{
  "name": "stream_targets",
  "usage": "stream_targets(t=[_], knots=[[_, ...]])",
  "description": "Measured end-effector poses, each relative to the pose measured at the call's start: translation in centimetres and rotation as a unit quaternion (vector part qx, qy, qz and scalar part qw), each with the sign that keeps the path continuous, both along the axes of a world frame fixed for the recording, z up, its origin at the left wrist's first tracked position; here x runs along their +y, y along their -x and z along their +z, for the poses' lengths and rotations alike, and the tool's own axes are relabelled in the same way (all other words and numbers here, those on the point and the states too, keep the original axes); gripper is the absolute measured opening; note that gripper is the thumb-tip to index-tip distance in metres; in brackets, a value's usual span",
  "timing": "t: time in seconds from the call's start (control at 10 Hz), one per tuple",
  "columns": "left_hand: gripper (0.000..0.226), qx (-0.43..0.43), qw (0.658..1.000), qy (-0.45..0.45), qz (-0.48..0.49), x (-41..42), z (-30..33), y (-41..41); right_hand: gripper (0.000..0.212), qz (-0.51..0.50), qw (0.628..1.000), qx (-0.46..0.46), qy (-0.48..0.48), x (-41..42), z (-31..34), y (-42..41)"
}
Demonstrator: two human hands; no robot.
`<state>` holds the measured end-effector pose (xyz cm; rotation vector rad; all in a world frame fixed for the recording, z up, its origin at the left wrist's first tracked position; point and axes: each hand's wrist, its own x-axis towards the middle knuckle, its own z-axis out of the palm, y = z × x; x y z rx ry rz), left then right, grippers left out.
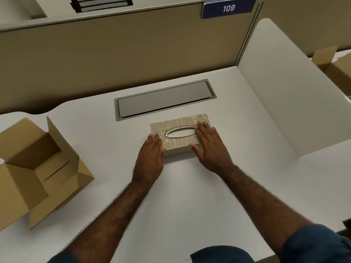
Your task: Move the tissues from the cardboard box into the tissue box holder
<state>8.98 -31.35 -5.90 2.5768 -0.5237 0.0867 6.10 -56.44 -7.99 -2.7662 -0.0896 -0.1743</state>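
Note:
The tissue box holder, beige with a floral pattern and a silver oval opening, lies on the white desk in the middle. My left hand rests flat against its left end, fingers extended. My right hand lies flat over its right end, thumb along the front side. Neither hand is closed around it. The brown cardboard box stands open at the left with its flaps spread. No tissues show inside the part of it that I can see, and none show in the oval opening.
A grey cable hatch is set into the white desk just behind the holder. A beige partition stands at the back, a white divider panel at the right. Another cardboard box sits beyond the divider.

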Motion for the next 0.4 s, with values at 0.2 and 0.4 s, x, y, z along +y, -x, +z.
stream_targets(t=[0.2, 0.4], knots=[[0.042, -0.009, 1.0, -0.019, -0.008, 0.0, 0.2, -0.9, 0.075, -0.01, 1.0, 0.002, 0.009, 0.4, 0.1, -0.7], [0.042, -0.048, 0.995, -0.086, -0.025, 0.4, 1.2, -1.2, 0.08, -0.026, 0.999, 0.006, 0.029, 1.3, 1.5, -1.6]])
